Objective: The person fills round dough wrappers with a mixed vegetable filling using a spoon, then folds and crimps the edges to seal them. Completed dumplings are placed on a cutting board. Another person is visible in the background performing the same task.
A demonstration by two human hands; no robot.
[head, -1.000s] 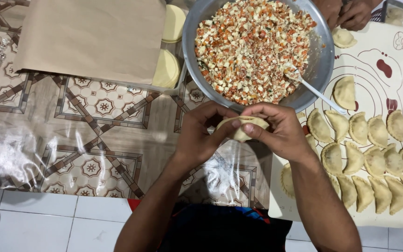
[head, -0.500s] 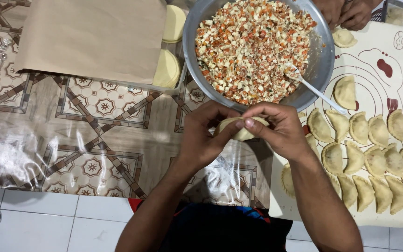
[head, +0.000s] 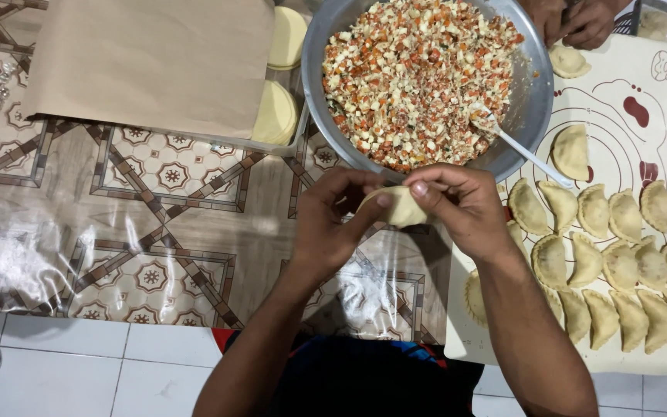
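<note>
Pale dough pastry (head: 400, 207): pinched between both hands above the bench, long axis running left to right.
Left hand (head: 332, 224): thumb clamped on its left end.
Right hand (head: 461, 207): fingers closed over its right end, equally near.
Steel bowl of diced filling (head: 538, 100): just beyond.
Folded pastries on white mat (head: 611, 247): to the right.

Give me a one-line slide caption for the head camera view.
Both hands, left hand and right hand, pinch a dough pocket beneath a metal bowl of chopped filling, folded dumplings alongside.
</note>
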